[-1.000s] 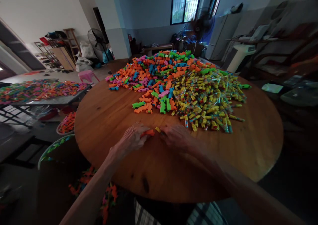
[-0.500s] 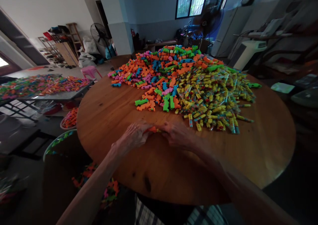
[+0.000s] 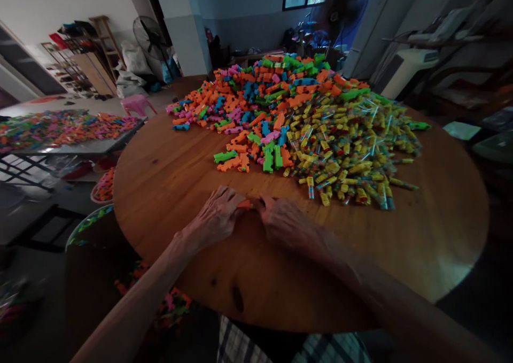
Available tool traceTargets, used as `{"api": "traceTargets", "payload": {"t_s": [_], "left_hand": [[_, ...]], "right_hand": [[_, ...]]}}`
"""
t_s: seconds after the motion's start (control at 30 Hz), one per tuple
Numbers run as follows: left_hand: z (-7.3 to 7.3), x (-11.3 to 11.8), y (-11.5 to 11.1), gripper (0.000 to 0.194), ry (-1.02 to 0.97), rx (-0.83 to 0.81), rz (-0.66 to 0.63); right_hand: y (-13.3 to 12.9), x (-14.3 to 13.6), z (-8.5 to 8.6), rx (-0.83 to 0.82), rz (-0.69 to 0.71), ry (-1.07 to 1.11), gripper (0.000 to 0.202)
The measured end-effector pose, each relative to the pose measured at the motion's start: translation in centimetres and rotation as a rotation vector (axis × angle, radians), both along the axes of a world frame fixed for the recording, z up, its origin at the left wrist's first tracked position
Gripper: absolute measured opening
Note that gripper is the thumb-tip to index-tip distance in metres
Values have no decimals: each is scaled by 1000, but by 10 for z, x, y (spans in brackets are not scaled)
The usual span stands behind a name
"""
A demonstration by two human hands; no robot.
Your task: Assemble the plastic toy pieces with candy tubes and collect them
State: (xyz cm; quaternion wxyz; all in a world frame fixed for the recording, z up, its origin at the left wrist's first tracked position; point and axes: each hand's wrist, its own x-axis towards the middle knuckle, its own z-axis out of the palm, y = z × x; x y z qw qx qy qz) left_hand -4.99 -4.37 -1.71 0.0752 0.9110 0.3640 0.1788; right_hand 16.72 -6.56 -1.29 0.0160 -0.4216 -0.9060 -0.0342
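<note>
Over the near middle of the round wooden table (image 3: 160, 202), my left hand (image 3: 216, 213) is closed around a small orange plastic toy (image 3: 245, 205), most of which its fingers cover. My right hand (image 3: 286, 221) is pinched at the toy's right end, where a bit of yellow shows between the hands. What exactly the right fingers grip is hidden. Beyond them lies a heap of orange, green, blue and pink plastic toys (image 3: 256, 93). To the right of that heap, yellow tubes in clear wrapping (image 3: 344, 144) are piled up, some touching the toys.
On the left, a side table (image 3: 86, 147) bears more coloured toys. Below it are a pink basin of orange toys (image 3: 105, 185) and a green-rimmed tub (image 3: 86, 221). A pink stool (image 3: 136, 103) and standing fans are farther back.
The view has tilted down slightly. Both hands stay at the orange toy; my left hand now lies flatter over it, and less yellow shows between the hands.
</note>
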Motion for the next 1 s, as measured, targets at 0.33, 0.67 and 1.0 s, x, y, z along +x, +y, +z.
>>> {"api": "traceTargets", "payload": {"t_s": [0.33, 0.67, 1.0], "left_hand": [[-14, -1, -6, 17, -77, -31, 98], [-20, -34, -16, 18, -125, 4, 143], [20, -127, -46, 29, -23, 264, 520]], "right_hand": [[-6, -7, -13, 32, 28, -63, 32], [-17, -3, 6, -23, -115, 120, 31], [-2, 68, -5, 82, -669, 104, 21]]}}
